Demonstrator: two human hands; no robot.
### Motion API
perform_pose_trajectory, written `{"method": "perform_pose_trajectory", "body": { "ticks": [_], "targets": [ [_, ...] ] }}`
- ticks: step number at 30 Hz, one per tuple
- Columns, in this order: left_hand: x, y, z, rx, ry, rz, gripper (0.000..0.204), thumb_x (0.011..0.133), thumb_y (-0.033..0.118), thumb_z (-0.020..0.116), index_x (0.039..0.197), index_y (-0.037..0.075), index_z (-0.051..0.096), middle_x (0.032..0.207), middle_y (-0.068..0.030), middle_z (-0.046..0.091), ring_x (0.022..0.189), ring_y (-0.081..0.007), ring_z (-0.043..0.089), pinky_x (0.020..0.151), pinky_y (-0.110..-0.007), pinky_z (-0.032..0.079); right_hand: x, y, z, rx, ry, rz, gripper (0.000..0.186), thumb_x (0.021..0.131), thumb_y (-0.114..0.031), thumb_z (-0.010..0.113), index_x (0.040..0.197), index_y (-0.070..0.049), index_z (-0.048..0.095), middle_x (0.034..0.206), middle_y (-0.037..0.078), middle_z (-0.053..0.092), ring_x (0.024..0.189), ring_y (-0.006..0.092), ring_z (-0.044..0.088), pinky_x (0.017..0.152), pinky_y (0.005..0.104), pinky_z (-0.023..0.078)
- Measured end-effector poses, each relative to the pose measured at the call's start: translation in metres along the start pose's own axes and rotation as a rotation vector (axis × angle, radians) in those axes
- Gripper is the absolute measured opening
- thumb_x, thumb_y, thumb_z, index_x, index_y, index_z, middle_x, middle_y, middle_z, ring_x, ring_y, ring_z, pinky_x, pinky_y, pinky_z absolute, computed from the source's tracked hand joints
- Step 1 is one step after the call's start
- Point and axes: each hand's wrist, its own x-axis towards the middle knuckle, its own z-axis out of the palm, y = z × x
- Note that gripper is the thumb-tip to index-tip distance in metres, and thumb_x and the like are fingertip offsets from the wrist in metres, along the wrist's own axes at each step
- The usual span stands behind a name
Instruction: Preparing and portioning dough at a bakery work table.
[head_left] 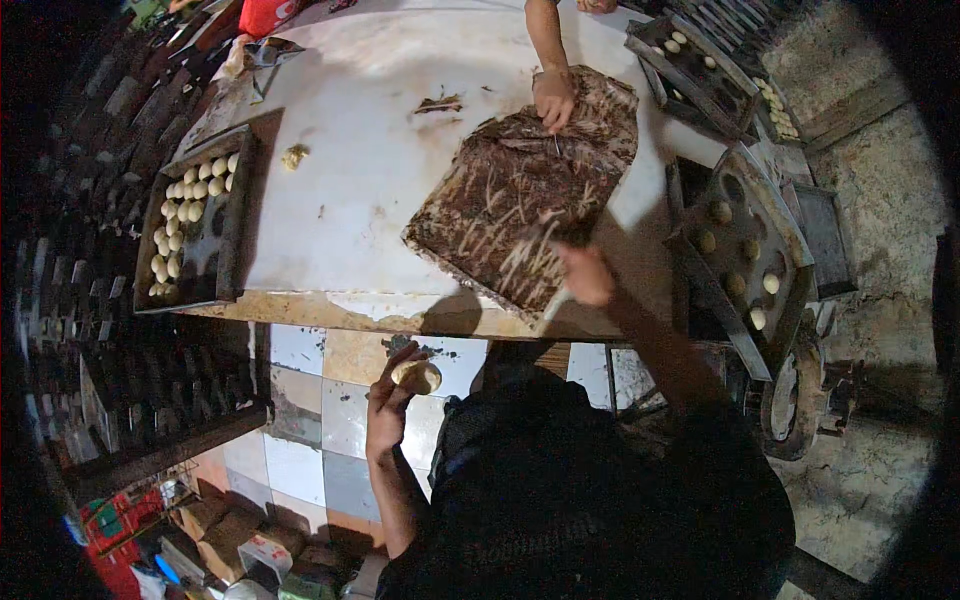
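My left hand (385,395), below the table's front edge, holds a round, pale piece of dough (417,377) in its fingers. My right hand (585,270) is over the lower right part of a sheet (490,220) covered in dark brown, pale-streaked stuff, which lies on the white table (330,240); its fingers are smeared by motion, so whether they hold anything is unclear. Another person's hand (555,100) reaches from the top onto the same sheet, with a thin metal utensil (556,145) at its fingers. A small yellowish lump (295,157) lies to the left.
A tray of dough balls (188,220) stands at the table's left end. More trays (755,225), (700,75) with round pieces line the right side beside a rough wall (880,300). Below are a tiled floor (295,470), a dark wooden rack (150,450) and boxes (205,520) at lower left.
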Motion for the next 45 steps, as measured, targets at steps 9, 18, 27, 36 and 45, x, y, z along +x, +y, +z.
{"method": "perform_pose_trajectory", "body": {
  "ticks": [9,18,27,36,45],
  "targets": [
    [-0.002,0.003,0.012,-0.015,-0.042,-0.018,0.041,0.084,0.013,0.054,0.121,-0.005,0.053,0.126,-0.0136,0.054,0.109,-0.02,0.054,0.092,-0.029,0.042,-0.021,-0.032,-0.032,0.038,0.115,-0.037,0.042,0.079,0.0,0.054,0.119,-0.01,0.053,0.091,0.015,0.063,0.083,0.021,0.062,0.073,0.038,0.051],
    [-0.006,0.005,0.009,-0.014,0.052,-0.055,0.044,0.084,0.017,0.054,0.123,-0.004,0.051,0.127,-0.0109,0.053,0.109,-0.0201,0.054,0.094,-0.032,0.042,-0.027,-0.055,-0.043,0.082,0.217,-0.084,0.049,0.077,0.007,0.049,0.124,-0.008,0.055,0.099,0.017,0.065,0.084,0.0214,0.064,0.073,0.0354,0.052],
    [0.009,0.0,0.019,-0.065,0.154,0.023,0.04,0.084,0.021,0.056,0.118,-0.001,0.057,0.125,-0.0132,0.055,0.108,-0.0235,0.057,0.093,-0.037,0.045,-0.013,-0.049,-0.006,-0.171,0.283,-0.195,0.04,0.08,-0.003,0.056,0.118,-0.01,0.059,0.096,0.015,0.065,0.1,0.0277,0.06,0.088,0.0425,0.046],
    [0.024,-0.011,0.037,-0.139,0.195,0.054,0.044,0.083,0.022,0.056,0.118,-0.004,0.055,0.125,-0.0153,0.054,0.113,-0.0269,0.054,0.097,-0.043,0.043,-0.007,-0.068,-0.006,0.221,-0.172,0.159,0.035,0.081,-0.006,0.056,0.116,-0.01,0.059,0.1,0.015,0.058,0.091,0.0288,0.058,0.082,0.0404,0.048],
    [0.092,0.014,0.112,-0.39,0.216,0.092,0.043,0.093,0.024,0.052,0.125,-0.003,0.048,0.127,-0.0137,0.052,0.117,-0.0277,0.049,0.099,-0.042,0.039,-0.05,-0.068,-0.06,0.56,0.232,-0.763,0.013,0.09,-0.006,0.055,0.097,0.001,0.063,0.073,0.005,0.063,0.05,0.0064,0.045,0.041,0.0242,0.035]
  ]
}}
